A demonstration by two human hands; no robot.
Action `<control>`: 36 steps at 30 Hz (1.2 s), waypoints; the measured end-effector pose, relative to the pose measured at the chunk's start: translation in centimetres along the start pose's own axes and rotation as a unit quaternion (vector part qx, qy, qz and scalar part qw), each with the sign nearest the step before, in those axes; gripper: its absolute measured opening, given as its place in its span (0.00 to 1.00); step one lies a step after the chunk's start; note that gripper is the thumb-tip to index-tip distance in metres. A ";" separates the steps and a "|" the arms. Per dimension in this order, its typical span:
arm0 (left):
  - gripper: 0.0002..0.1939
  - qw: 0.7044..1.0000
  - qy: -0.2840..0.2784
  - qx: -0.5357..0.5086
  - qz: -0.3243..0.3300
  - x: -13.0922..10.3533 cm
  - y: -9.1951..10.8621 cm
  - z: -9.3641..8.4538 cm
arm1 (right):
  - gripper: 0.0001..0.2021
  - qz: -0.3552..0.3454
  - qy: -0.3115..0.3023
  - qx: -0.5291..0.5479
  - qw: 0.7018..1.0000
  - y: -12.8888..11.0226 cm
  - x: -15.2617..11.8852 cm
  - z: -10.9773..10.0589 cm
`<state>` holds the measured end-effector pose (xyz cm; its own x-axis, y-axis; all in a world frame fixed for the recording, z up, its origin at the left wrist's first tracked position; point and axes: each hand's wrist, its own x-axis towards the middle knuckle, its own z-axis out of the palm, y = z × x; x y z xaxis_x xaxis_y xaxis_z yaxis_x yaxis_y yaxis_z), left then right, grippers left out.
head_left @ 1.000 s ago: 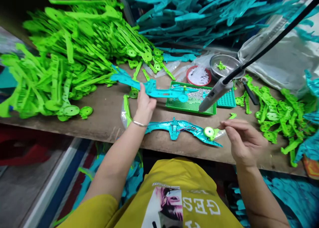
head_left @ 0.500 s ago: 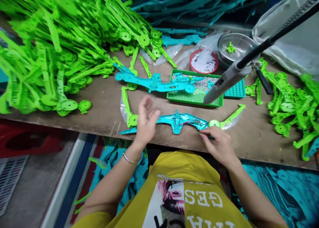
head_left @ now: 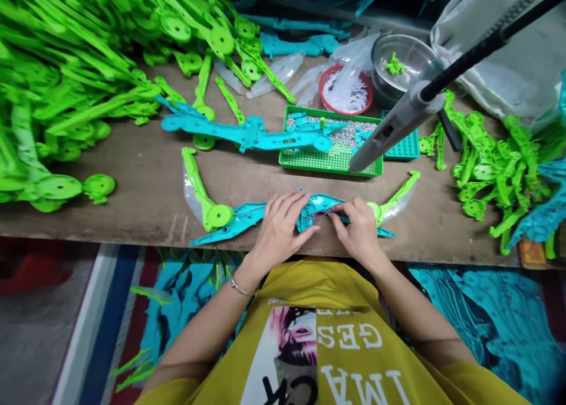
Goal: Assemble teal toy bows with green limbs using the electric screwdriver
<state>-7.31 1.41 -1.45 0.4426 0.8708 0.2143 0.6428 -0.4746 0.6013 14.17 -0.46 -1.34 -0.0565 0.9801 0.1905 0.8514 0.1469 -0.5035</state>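
Observation:
A blue plastic toy bow half [head_left: 247, 216] lies open side up near the table's front edge, with wires inside. At its ends sit two lime-green limbs, the left limb [head_left: 197, 181] and the right limb [head_left: 400, 196], each with a clear plastic piece along it. My left hand [head_left: 280, 228] lies over the bow left of its centre, fingers across the shell and thumb on the near side, gripping it. My right hand [head_left: 358, 228] has thumb and index finger pinched on a thin red wire [head_left: 319, 214] right of centre. The fingers cover part of the shell.
Behind the bow lie another blue shell [head_left: 260, 135] and a green basket [head_left: 331, 163] of small metal parts. A grey hanging screwdriver [head_left: 393, 128] slants above it. Green limbs pile up left [head_left: 57, 98] and right [head_left: 481, 169]. A red basket [head_left: 325, 101] and metal bowl [head_left: 409, 57] stand behind.
My left hand has come down from above the bow's left part onto the shell. My right hand has moved left from the right limb's joint towards the centre. The view has shifted slightly.

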 end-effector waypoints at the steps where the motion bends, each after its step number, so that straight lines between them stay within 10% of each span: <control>1: 0.30 1.000 0.009 -0.015 -0.002 0.4 0.3 0.1 | 0.06 0.000 0.006 0.013 1.000 -0.1 0.0 -0.1; 10: 0.20 0.997 0.018 -0.059 -0.046 2.8 0.3 0.4 | 0.04 -0.024 0.057 0.064 0.996 -1.8 -1.8 -0.5; 19: 0.20 0.970 -0.141 -0.093 0.176 6.2 -0.6 -1.0 | 0.02 -0.046 0.099 0.082 0.991 -3.5 -3.7 -0.2; 36: 0.16 0.964 -0.164 -0.154 0.141 7.1 -2.4 -1.0 | 0.11 -0.053 0.109 0.174 0.977 -2.2 -1.6 -0.4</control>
<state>-6.30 8.88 -0.60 0.7792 0.6009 0.1781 0.2740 -0.5821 0.7656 12.63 -2.35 -0.20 0.0110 0.9108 0.4127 0.6156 0.3191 -0.7206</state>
